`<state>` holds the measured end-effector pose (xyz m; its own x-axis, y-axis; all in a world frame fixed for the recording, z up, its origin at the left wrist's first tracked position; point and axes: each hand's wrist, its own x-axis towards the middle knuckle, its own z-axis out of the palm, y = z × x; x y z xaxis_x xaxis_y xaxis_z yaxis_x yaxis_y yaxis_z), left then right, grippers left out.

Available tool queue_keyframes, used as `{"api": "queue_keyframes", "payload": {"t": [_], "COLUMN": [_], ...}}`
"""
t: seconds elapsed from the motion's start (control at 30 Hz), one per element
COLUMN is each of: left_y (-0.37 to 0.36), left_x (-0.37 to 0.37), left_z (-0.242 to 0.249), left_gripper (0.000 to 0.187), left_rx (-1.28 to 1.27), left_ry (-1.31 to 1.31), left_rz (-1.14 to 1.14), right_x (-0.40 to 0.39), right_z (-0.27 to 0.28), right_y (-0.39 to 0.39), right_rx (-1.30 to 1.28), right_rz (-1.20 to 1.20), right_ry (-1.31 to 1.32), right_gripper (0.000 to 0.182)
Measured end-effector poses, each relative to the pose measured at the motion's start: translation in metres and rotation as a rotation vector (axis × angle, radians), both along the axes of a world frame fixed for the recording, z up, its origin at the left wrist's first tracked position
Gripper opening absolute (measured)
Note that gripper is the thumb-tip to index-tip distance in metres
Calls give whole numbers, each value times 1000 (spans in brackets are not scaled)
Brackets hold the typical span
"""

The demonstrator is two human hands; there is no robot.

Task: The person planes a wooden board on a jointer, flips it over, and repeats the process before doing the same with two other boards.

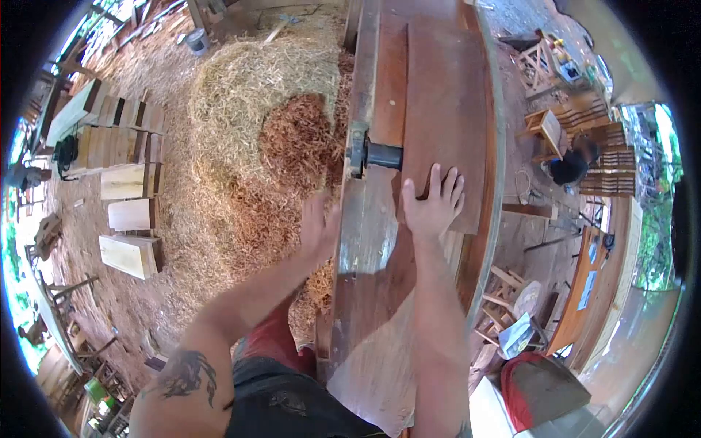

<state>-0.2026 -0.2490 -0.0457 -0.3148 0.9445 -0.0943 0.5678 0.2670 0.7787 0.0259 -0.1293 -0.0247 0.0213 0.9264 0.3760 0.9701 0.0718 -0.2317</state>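
Two bare hands reach over a long wooden surface (365,314). The right hand (432,210) lies palm down on one flat, reddish-brown wooden board (445,95) that runs lengthwise along the surface; its fingers are spread wide, the thumb well out to the side, and they grip nothing. The left hand (318,225) is just beside the surface's left edge, its fingers extended and slightly blurred; whether it touches the edge I cannot tell, but nothing shows in its grasp.

Near the right thumb, one short, dark cylinder (384,155) with a smooth look sticks out from one worn, blocky bracket (358,150) at the left edge, its end at the board's side.

Left of the surface, curly wood shavings (234,109) cover the ground in two tones, pale straw and rusty brown, the brown heaped in one rounded mound (296,139). Farther left, three pale, squared timber pieces (124,255) lie in a row below larger stacks, and one bucket (196,41) stands beyond. On the right are one round-topped stool (526,298) and one person (569,168) in dark clothing.
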Motion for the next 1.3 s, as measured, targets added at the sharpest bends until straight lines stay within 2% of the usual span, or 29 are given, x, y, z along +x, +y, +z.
{"api": "queue_keyframes", "payload": {"t": [0.03,0.1,0.2,0.53,0.63,0.67,0.7,0.9,1.1,1.2,1.3], "left_y": [-30,-75,-85,-88,-90,-90,-87,-88,-87,-87,-90], "left_x": [9,30,70,68,70,71,70,71,69,70,72], "left_z": [-2,-27,-16,-23,-29,-28,-22,-25,-23,-25,-33], "left_gripper": [60,62,63,65,67,67,68,70,71,72,73], "left_rx": [-274,-382,-243,-223,-210,-216,-218,-244,-265,-279,-242], "left_ry": [-66,-335,-297,-227,-269,-247,-223,-207,-212,-200,-225], "left_rz": [23,-23,152,103,122,116,111,111,89,80,87], "right_x": [-3,-9,-14,-27,-38,-47,-61,-213,-287,-298,-307], "right_z": [0,-4,-9,-15,-13,-12,-10,25,60,39,16], "right_y": [17,48,88,168,212,226,238,251,247,246,256], "right_rx": [2,0,-16,-98,-215,-236,-300,-463,-653,-591,-533], "right_rz": [-2,-8,-22,-60,-78,-76,-71,-88,-73,-38,-76], "right_ry": [-12,-40,-68,-111,-83,-66,-69,-188,-328,-319,-479], "right_gripper": [75,75,76,77,85,87,97,116,106,98,93]}}
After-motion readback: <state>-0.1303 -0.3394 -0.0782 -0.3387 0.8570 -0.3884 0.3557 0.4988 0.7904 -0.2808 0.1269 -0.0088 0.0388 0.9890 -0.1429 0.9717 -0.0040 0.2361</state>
